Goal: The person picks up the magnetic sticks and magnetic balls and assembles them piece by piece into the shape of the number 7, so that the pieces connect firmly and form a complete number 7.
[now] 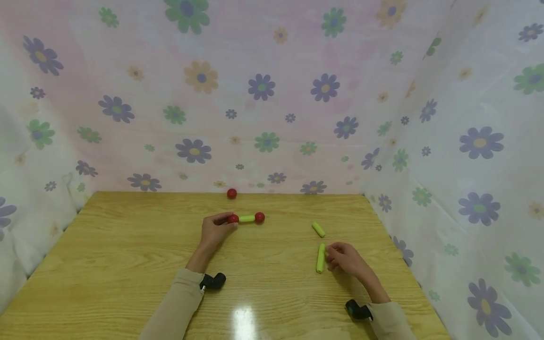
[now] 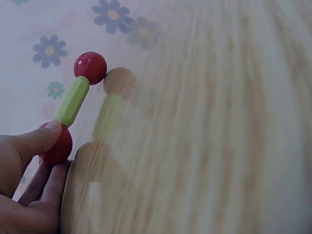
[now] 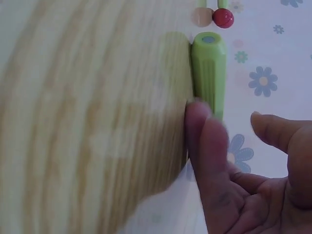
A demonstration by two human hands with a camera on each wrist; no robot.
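Note:
My left hand (image 1: 215, 230) grips a red ball (image 2: 57, 146) between thumb and fingers. A short green rod (image 1: 247, 219) joins that ball to a second red ball (image 1: 259, 217), and the joined piece lies along the table. To the right, my right hand (image 1: 345, 259) is beside a longer green rod (image 1: 320, 258). In the right wrist view, this rod has a grey disc in its end face, and the thumb stands apart from the fingers. The fingertips (image 3: 214, 139) are close to the rod; whether they touch it I cannot tell.
Another green rod (image 1: 318, 229), a shorter one, lies just behind the longer one. A loose red ball (image 1: 231, 193) sits at the back edge of the wooden table (image 1: 127, 245). Flower-patterned sheets (image 1: 263, 118) stand behind and at both sides.

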